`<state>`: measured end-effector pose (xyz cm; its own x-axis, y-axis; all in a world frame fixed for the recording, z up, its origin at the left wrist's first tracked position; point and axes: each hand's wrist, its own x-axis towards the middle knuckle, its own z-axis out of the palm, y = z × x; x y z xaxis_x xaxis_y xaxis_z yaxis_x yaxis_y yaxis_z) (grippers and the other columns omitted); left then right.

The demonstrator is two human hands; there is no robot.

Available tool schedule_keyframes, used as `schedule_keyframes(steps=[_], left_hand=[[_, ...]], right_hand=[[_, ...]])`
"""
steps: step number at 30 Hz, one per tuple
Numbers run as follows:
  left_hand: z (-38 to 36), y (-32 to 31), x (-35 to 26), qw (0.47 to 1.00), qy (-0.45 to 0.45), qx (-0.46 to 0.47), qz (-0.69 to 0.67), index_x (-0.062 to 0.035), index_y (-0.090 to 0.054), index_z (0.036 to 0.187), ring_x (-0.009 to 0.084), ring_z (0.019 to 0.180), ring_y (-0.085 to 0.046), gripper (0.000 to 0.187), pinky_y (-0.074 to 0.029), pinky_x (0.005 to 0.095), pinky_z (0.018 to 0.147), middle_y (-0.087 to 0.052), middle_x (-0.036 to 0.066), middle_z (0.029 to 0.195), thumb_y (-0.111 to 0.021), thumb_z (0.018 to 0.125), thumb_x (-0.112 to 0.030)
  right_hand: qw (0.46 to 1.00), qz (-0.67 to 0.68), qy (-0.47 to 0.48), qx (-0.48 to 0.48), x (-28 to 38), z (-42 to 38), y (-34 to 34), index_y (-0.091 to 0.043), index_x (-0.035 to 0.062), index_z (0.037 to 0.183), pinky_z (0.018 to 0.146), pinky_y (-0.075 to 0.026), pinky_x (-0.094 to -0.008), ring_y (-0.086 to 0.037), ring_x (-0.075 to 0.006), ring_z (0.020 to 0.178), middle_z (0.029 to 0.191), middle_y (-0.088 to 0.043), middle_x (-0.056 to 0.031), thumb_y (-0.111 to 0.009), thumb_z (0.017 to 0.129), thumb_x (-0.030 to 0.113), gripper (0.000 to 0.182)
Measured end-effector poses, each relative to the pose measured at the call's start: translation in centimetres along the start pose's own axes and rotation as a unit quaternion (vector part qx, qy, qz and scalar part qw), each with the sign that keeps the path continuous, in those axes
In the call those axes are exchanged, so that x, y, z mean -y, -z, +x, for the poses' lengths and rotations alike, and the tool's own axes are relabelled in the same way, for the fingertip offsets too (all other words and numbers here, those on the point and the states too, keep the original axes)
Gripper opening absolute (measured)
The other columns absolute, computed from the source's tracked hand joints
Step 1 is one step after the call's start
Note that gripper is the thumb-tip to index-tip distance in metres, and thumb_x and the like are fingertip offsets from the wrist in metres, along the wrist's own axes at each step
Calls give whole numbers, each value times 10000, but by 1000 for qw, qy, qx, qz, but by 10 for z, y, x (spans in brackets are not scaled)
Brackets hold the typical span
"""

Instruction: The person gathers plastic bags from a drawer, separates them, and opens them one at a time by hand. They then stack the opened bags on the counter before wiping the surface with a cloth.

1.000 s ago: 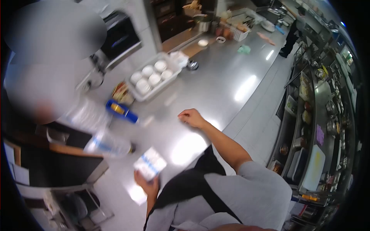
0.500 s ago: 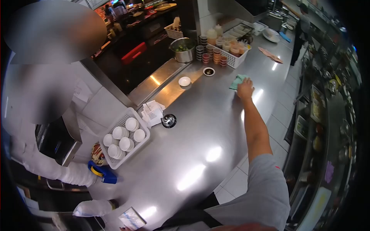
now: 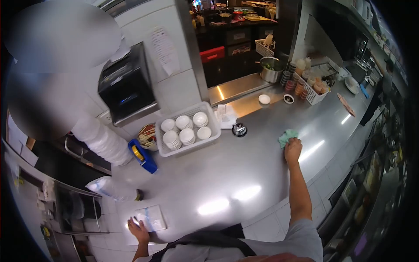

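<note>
My right hand (image 3: 293, 151) reaches out over the steel counter (image 3: 227, 168) with its fingers closed on a crumpled green cloth (image 3: 288, 137) that lies on the surface. At the lower left, my left hand (image 3: 139, 230) is at the edge of a white pad (image 3: 150, 218) with blue marks, its fingers around a dark pen (image 3: 136, 222). A silver call bell (image 3: 239, 129) stands between the cloth and a white basket (image 3: 164, 152) of stacked small white bowls (image 3: 187, 136).
A blue tape dispenser (image 3: 143, 157) and a wrapped stack (image 3: 101, 142) stand at the left. Towards the back are a small white bowl (image 3: 264, 99), a sauce dish (image 3: 288, 99), a metal pot (image 3: 271, 72) and a basket of sauces (image 3: 312, 94). A pink cloth (image 3: 345, 105) lies at the right.
The view has turned left. My right hand and the green cloth are nearer to me along the counter. My left hand and more of the pad have come into view.
</note>
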<state>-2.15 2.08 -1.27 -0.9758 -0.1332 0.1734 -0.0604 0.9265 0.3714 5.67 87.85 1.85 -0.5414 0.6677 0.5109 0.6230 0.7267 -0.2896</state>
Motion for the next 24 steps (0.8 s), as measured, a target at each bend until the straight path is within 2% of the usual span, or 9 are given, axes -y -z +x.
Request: schedule_keyframes(steps=[5, 8, 9, 10, 11, 12, 15, 19, 24], left_hand=[[16, 18, 20, 985, -151, 27, -82, 32, -384, 1536, 469, 1490, -289, 731, -215, 556, 1232, -330, 316, 1583, -638, 979, -367], [13, 34, 16, 974, -184, 77, -106, 40, -371, 1539, 472, 1497, -273, 753, -206, 556, 1233, -301, 307, 1604, -637, 979, -388], [14, 38, 16, 973, -185, 87, -109, 43, -367, 1540, 474, 1497, -272, 757, -205, 556, 1233, -298, 308, 1605, -637, 980, -388], [17, 41, 16, 971, -187, 96, -110, 47, -363, 1540, 475, 1497, -272, 760, -205, 556, 1233, -294, 309, 1606, -637, 980, -389], [18, 39, 20, 969, -207, 95, -96, 61, -355, 1536, 484, 1495, -270, 770, -207, 554, 1233, -290, 318, 1605, -639, 980, -388], [20, 37, 18, 968, -211, 100, -93, 64, -350, 1538, 486, 1494, -271, 776, -205, 551, 1235, -288, 321, 1604, -640, 979, -390], [13, 39, 11, 970, -199, 118, -79, 82, -313, 1547, 501, 1493, -266, 798, -194, 543, 1243, -279, 341, 1605, -632, 990, -393], [5, 23, -9, 977, -167, 124, -43, 127, -281, 1540, 513, 1499, -251, 794, -183, 540, 1250, -284, 356, 1601, -581, 1026, -398], [-3, 4, -43, 991, -85, 98, -39, 135, -286, 1544, 505, 1511, -242, 823, -171, 519, 1263, -289, 363, 1604, -590, 1015, -417]], right_hand=[[994, 91, 30, 58, 164, -130, 7, -683, 1, 924, 818, -467, -487, -617, -357, 924, 968, -685, -191, -558, 909, 54, 137], [969, 237, 66, 0, 280, -213, -9, -684, 9, 997, 829, -449, -485, -617, -349, 880, 922, -684, -169, -524, 916, 25, 180], [942, 318, 83, 66, 312, -236, -18, -694, 24, 1044, 907, -430, -488, -605, -340, 961, 1016, -680, -141, -539, 910, 37, 205], [956, 243, 72, 149, 356, -251, -1, -705, 47, 1051, 973, -411, -500, -581, -322, 1040, 1103, -663, -118, -561, 899, 56, 209], [949, 256, 119, 138, 383, -271, -13, -713, 62, 1085, 1008, -402, -506, -548, -302, 1104, 1195, -636, -89, -571, 887, 61, 244], [944, 269, 168, 88, 404, -277, -3, -727, 56, 1023, 975, -420, -502, -578, -299, 1050, 1151, -670, -92, -609, 865, 103, 203], [931, 253, 168, 202, 437, -276, 44, -704, 50, 1232, 1063, -386, -509, -531, -306, 1229, 1361, -599, -126, -634, 895, 136, 356], [790, 421, 314, 318, 450, -310, 25, -683, 30, 1280, 1144, -373, -493, -490, -339, 1339, 1466, -548, -134, -635, 926, 202, 397], [736, 427, 421, 315, 437, -322, 22, -659, 15, 1320, 1200, -322, -495, -411, -348, 1446, 1541, -491, -161, -644, 932, 240, 448]])
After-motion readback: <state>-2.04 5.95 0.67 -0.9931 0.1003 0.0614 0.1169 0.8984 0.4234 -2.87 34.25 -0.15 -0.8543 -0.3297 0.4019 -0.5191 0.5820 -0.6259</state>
